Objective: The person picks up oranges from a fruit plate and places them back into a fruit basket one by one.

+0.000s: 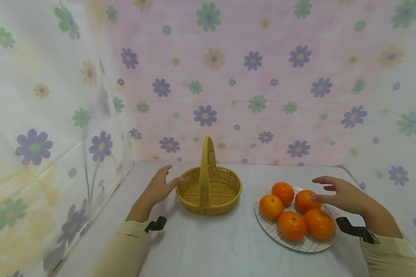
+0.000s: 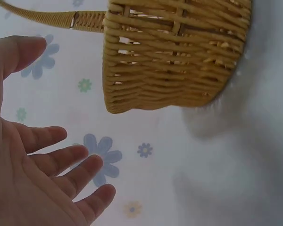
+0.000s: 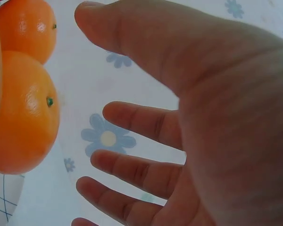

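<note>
A yellow wicker basket with a tall arched handle stands at the middle of the table. My left hand is at its left side, fingers spread and thumb near the rim; in the left wrist view the palm holds nothing and the woven wall is apart from it. Several oranges lie on a round checked plate to the right. Over the plate's right side hovers my right hand, its fingers apart and holding nothing. In the right wrist view an orange lies left of the thumb.
A white cloth covers the table. Flower-printed fabric hangs behind as a back wall and closes off the left side and the right side. Dark wrist straps sit by both sleeves.
</note>
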`<state>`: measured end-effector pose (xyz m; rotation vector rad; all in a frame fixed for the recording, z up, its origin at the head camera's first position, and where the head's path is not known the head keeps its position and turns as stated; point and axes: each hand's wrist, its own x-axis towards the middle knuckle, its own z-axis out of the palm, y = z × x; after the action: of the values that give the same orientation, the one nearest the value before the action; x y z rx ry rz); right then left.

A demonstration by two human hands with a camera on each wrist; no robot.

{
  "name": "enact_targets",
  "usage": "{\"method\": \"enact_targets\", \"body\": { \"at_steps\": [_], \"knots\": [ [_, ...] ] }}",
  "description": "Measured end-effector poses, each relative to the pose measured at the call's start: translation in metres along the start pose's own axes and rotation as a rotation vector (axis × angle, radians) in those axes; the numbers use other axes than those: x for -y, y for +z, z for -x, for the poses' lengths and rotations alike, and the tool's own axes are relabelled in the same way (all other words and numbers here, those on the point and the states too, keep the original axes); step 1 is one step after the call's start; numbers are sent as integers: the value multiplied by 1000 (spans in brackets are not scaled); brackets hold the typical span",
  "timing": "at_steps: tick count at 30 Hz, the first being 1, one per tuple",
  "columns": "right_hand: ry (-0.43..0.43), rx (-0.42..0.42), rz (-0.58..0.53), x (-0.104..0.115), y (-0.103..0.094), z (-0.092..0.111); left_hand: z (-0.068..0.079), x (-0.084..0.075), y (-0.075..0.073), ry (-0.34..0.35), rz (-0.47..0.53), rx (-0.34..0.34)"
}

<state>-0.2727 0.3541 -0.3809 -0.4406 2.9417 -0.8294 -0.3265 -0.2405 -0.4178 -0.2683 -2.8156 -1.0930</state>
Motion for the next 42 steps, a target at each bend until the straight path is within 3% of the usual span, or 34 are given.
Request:
{"method": "enact_targets", "body": {
  "at_steps": [4,12,19,27,42],
  "knots": [
    [-11,25,-34,-4,1,-3,-5,2,7,-35,79,-7],
    [14,100,-89,-14,6,-4,-10,-1,28,-156,255,100],
    [-5,125,-145,-20,9,-1,-9,1,39,-205,342,70],
    [22,132,-133,-23,10,-2,-14,4,45,-222,384,42],
    [77,131,-95,-23,21,-14,-3,13,45,-214,303,32]
  ]
}}
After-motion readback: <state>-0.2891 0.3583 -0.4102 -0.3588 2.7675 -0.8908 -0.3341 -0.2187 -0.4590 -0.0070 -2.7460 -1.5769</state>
